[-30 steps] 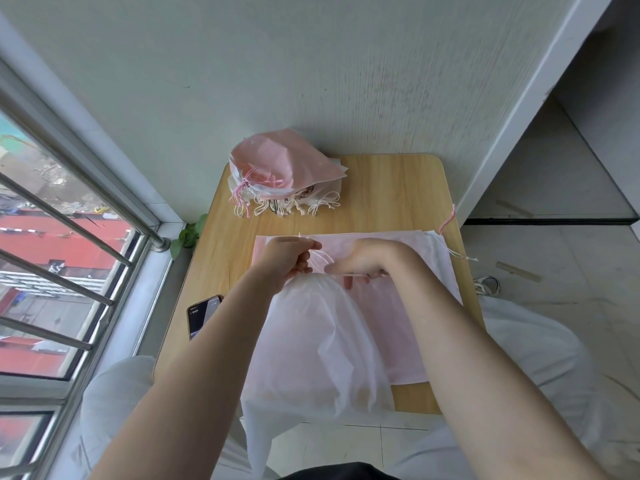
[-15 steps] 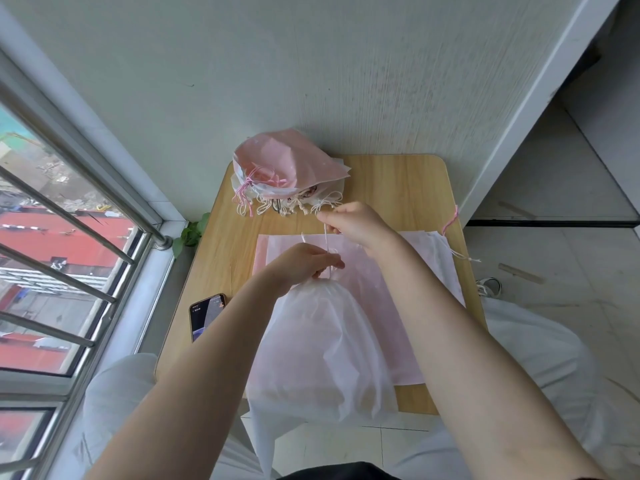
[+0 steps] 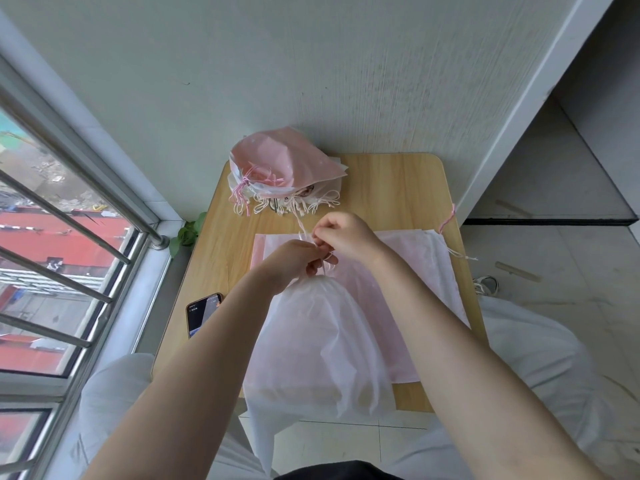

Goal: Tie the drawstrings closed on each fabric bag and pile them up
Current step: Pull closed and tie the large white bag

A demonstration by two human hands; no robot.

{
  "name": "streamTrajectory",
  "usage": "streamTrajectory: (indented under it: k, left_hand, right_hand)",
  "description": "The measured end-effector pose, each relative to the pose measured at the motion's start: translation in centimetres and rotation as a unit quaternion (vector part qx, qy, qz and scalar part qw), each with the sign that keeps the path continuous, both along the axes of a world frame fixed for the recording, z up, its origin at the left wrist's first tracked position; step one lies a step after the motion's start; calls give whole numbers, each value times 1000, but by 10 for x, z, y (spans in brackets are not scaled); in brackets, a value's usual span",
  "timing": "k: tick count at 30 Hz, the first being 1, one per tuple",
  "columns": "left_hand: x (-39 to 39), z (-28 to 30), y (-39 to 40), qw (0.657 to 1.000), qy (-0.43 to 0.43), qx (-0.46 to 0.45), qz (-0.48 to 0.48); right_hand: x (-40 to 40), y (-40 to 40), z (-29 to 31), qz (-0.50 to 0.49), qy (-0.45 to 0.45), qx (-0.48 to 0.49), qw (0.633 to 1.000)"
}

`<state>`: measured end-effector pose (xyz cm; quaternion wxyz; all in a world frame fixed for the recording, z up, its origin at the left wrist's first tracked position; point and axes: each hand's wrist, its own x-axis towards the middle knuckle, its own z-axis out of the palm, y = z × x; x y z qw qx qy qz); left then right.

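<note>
The white bag (image 3: 320, 344) hangs off the counter's (image 3: 391, 188) near edge, its gathered neck under both hands, the left hand (image 3: 294, 259) and right hand (image 3: 346, 237) each pinching the drawstring (image 3: 300, 225), so a slipped grip risks a loose knot before it joins the far pile (image 3: 284, 171).

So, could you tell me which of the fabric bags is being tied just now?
The white bag hanging off the table's near edge: both hands pinch its drawstrings at its gathered neck. The others lie flat or piled.
</note>
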<state>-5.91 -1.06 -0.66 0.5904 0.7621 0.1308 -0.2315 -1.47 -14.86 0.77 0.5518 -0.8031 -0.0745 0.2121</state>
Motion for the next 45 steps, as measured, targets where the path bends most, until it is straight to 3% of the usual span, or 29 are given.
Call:
streamTrajectory:
  k: [7, 10, 15, 25, 29, 33, 37, 40, 45]
  left_hand:
    - [3, 2, 8, 999, 8, 2, 32]
    - [4, -1, 12, 997, 10, 17, 78]
    - [3, 0, 13, 995, 7, -32, 93]
    - [6, 12, 13, 999, 20, -21, 23]
    - [5, 17, 13, 999, -14, 39, 3]
    - [3, 19, 15, 989, -70, 128, -28]
    - [1, 16, 16, 971, -139, 194, -30]
    - [-1, 13, 16, 953, -177, 246, 17]
    - [-8, 5, 14, 956, -190, 210, 76]
  right_hand:
    - [-5, -8, -5, 61, -49, -161, 984]
    - [-1, -18, 0, 94, -19, -192, 977]
    - [-4, -23, 14, 208, 126, -129, 961]
    - [-7, -18, 5, 208, 113, -156, 959]
    - [-6, -22, -2, 172, 116, -126, 970]
    - [-4, -22, -21, 13, 125, -12, 992]
    - [-12, -10, -34, 46, 167, 32, 984]
    - [-17, -8, -35, 25, 254, 110, 961]
    - [-19, -5, -44, 51, 323, 159, 932]
